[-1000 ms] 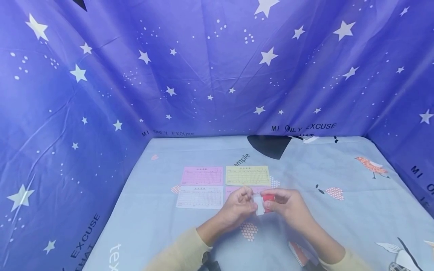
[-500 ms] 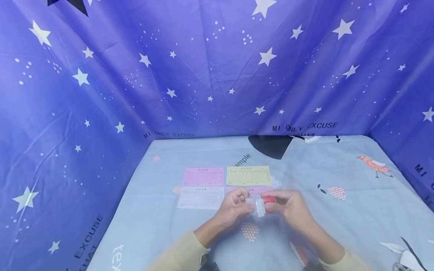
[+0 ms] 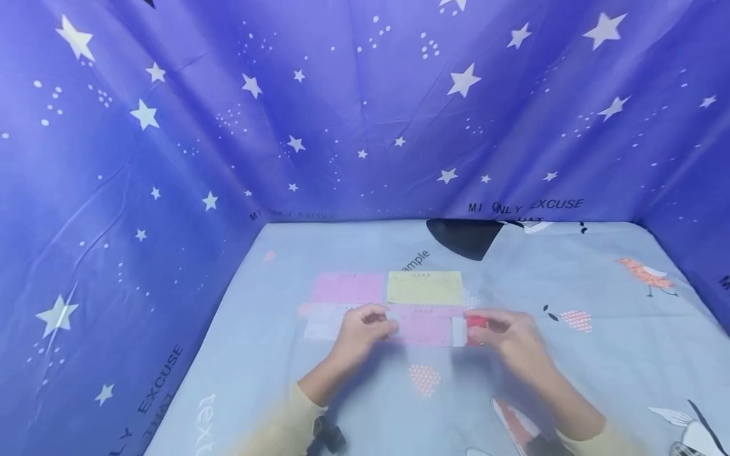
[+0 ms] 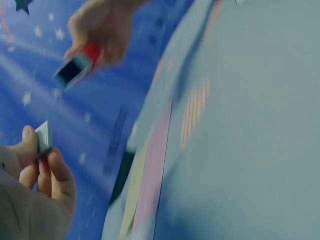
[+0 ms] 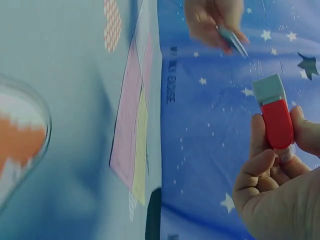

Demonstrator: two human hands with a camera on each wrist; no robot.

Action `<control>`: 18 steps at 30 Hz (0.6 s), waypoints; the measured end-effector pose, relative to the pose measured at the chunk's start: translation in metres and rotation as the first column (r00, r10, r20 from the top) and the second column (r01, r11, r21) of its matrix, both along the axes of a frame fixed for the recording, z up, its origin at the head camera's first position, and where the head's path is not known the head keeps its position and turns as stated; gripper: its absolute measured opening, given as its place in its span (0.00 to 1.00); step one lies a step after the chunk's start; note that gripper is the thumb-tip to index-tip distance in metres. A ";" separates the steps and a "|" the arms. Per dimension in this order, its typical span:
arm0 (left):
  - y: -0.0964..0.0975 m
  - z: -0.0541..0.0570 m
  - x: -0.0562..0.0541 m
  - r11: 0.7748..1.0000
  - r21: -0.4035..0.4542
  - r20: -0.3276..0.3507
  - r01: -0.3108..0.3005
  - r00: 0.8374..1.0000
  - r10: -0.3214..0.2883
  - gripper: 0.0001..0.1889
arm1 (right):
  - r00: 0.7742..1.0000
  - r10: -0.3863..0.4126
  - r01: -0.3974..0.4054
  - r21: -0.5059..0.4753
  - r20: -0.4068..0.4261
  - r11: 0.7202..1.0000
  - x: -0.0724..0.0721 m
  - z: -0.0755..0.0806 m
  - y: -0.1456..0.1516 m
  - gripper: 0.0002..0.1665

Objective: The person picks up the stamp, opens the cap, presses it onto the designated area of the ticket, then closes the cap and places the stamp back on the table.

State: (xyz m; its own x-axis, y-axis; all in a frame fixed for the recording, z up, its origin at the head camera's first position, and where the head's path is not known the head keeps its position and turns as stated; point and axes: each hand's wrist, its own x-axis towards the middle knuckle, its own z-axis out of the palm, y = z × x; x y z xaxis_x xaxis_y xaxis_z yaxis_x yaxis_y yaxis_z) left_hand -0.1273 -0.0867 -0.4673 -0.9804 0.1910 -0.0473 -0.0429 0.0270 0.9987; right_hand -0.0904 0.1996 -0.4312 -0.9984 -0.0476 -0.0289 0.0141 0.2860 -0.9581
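Observation:
My right hand (image 3: 516,342) pinches a small red stamp (image 5: 277,125) with a pale block at its end, held above the table. In the left wrist view that end shows a dark rectangular face. My left hand (image 3: 359,335) pinches a small pale cap (image 4: 45,137) between thumb and fingers, apart from the stamp. Beneath and behind the hands lie paper slips printed with forms: a pink slip (image 3: 348,289), a yellow slip (image 3: 424,288), a white slip (image 3: 324,322) partly covered by the left hand, and a second pink slip (image 3: 424,326) between both hands.
A grey-blue patterned cloth (image 3: 274,380) covers the table; its hearts, bird and lettering are printed. Blue star-printed curtains (image 3: 365,114) enclose the back and both sides.
The hands were close together; the left has drawn away leftward with the cap, the right a little rightward with the stamp. Cap and stamp are now well separated, and the front pink slip shows more.

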 end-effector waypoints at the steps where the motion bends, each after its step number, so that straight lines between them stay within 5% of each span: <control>1: -0.012 -0.001 -0.001 0.998 -0.040 -0.007 -0.050 0.999 0.050 0.14 | 1.000 -0.005 0.005 0.023 -0.006 1.000 -0.001 0.000 0.004 0.21; 5: -0.063 0.002 -0.002 0.951 -0.224 -0.017 -0.212 0.977 0.213 0.15 | 0.999 -0.026 0.029 0.059 -0.041 0.998 -0.002 0.003 0.022 0.22; 8: -0.101 0.003 0.000 0.876 -0.400 -0.029 -0.269 0.959 0.282 0.14 | 0.995 -0.059 0.068 0.127 -0.077 0.989 -0.003 0.004 0.033 0.22; 15: -0.170 -0.010 0.010 0.663 -0.719 -0.017 -0.207 0.960 0.281 0.14 | 0.982 -0.146 0.165 0.181 -0.116 0.970 -0.004 -0.003 0.040 0.22; 18: -0.182 -0.016 0.011 0.608 -0.775 0.002 -0.175 0.960 0.279 0.13 | 0.978 -0.175 0.192 0.157 -0.115 0.969 -0.004 -0.005 0.042 0.22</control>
State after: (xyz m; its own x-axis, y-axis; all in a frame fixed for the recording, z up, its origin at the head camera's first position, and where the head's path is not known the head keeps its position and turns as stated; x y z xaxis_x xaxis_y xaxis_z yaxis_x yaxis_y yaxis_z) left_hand -0.1164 -0.2691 -0.4835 -0.9645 -0.1930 -0.1802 -0.2635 0.7468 0.6106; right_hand -0.0948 0.2420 -0.4362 -0.9879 0.1335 0.0786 -0.0116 0.4424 -0.8968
